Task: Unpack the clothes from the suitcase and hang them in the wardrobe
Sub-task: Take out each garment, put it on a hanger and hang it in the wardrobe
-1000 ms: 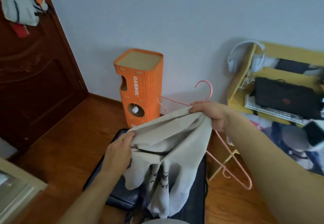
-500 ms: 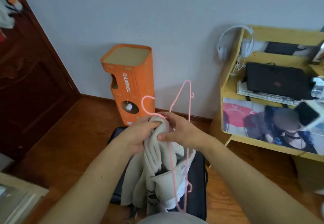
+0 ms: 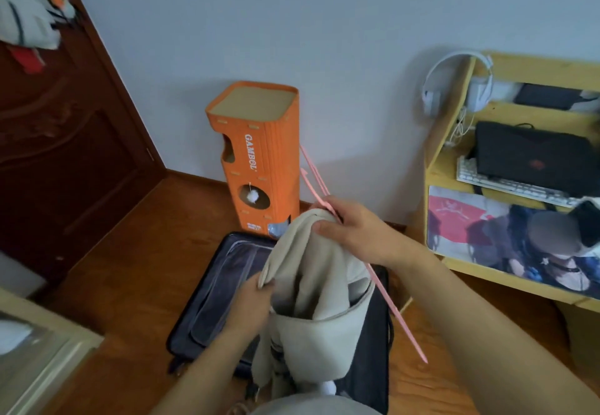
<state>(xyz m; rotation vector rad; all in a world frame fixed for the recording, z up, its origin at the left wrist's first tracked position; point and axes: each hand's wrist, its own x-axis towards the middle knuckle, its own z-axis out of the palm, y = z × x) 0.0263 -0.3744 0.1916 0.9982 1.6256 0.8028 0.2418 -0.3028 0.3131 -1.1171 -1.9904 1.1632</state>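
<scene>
A beige hooded garment [image 3: 311, 288] hangs in front of me above the open dark suitcase [image 3: 224, 285] on the floor. My right hand [image 3: 350, 229] grips the top of the garment together with a pink hanger [image 3: 383, 288], which slants from upper left down to lower right. My left hand [image 3: 253, 301] pinches the garment's left edge lower down, beside the open hood. The hanger's hook is hidden by the cloth and my hand.
An orange cardboard tower [image 3: 259, 155] stands against the wall behind the suitcase. A dark wooden door [image 3: 65, 142] with clothes hung on it is at left. A yellow desk [image 3: 506, 272] with laptop, keyboard and headphones is at right. A pale cabinet corner [image 3: 42, 349] is lower left.
The hanger has tilted from upright to a slant and its hook has gone out of sight. My left hand dropped from the garment's top to its lower left edge.
</scene>
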